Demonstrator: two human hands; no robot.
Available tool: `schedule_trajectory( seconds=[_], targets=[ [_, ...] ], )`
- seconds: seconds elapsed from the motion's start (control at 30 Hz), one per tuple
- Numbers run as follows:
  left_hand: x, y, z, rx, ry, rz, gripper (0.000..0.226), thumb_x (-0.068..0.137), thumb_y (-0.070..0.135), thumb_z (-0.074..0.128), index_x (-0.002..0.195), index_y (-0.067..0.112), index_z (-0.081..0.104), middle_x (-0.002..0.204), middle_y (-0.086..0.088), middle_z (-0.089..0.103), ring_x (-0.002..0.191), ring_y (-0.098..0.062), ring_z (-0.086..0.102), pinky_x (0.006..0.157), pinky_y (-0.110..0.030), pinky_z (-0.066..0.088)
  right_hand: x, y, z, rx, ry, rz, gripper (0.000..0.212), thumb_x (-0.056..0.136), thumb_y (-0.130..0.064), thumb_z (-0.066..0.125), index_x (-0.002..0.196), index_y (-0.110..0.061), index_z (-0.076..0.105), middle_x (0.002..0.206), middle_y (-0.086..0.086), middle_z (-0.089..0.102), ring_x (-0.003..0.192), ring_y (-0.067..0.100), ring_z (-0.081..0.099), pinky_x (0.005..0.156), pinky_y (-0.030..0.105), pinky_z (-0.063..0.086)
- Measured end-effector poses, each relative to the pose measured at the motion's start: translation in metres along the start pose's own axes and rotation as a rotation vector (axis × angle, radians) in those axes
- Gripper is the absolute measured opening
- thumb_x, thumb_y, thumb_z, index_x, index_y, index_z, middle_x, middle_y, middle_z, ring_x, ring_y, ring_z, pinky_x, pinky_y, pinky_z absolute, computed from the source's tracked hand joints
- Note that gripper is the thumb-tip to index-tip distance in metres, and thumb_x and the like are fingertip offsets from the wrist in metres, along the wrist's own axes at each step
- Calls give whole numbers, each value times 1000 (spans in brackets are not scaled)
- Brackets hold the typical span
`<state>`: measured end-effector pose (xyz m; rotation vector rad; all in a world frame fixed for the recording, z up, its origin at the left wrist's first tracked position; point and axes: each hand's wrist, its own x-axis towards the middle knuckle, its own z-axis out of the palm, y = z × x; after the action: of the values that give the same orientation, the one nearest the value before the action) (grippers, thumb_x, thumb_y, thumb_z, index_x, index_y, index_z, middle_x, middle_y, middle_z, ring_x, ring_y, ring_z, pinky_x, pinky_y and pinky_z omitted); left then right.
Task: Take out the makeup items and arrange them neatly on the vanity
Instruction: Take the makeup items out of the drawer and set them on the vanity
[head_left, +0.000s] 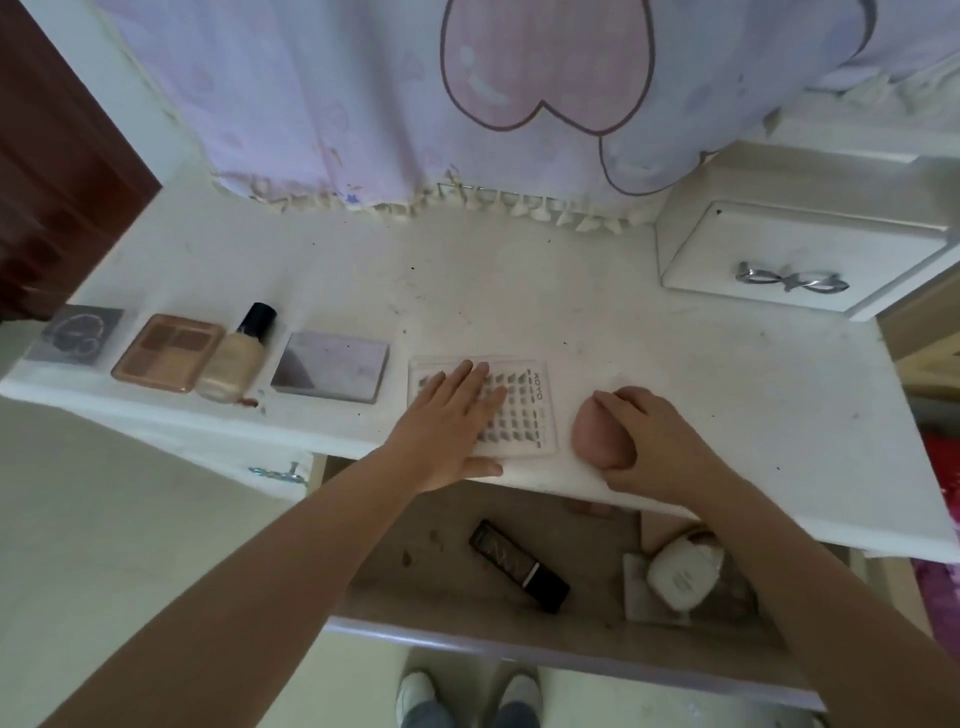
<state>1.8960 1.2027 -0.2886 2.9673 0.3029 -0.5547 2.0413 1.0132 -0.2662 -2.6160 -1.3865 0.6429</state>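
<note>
Lash tray (519, 410) — perhaps half-hidden

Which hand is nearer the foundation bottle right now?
Left. The left hand lies flat on the clear lash tray, two items along from the foundation bottle; the right hand grips the pink sponge farther right.
</note>
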Motion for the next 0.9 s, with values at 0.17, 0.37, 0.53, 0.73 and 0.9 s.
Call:
schedule_trajectory(
  seconds=[0.17,0.37,0.53,0.73,0.9],
  targets=[
    [-2,-27,0,21,-35,60,87,86,59,42,147,22,-8,155,-6,-19,143,-22,-18,115,-35,-12,13,-1,-4,-76,-68,-91,85,79,-27,66,146,-17,15,153,7,16,139,21,19,114,28,15],
    [-5,-34,-1,-3,-34,80,86,86,56,44,147,23,-8,155,-5,-19,143,-22,-19,115,-34,-12,18,-6,4,11,-130,-122,83,85,-23,61,147,-21,6,157,1,-3,144,16,-3,115,24,6],
    [-11,-32,-5,15,-17,73,83,87,59,38,148,20,-3,156,-7,-12,143,-22,-14,114,-34,-10,16,-7,4,-19,-117,-119,81,85,-24,60,147,-21,8,157,4,-4,144,21,-6,116,32,7],
    [-46,12,52,-75,571,309,35,87,34,48,110,7,51,106,-13,65,103,-26,52,92,-38,46,-34,-2,43,105,512,-187,41,80,-25,54,107,4,63,107,23,64,107,29,55,95,31,44],
    [-44,60,101,-132,-12,239,44,87,14,43,131,13,38,134,-11,47,120,-27,46,95,-36,47,-94,27,109,33,232,-49,37,74,-32,42,72,-7,68,64,10,65,55,27,63,47,27,49]
  ],
)
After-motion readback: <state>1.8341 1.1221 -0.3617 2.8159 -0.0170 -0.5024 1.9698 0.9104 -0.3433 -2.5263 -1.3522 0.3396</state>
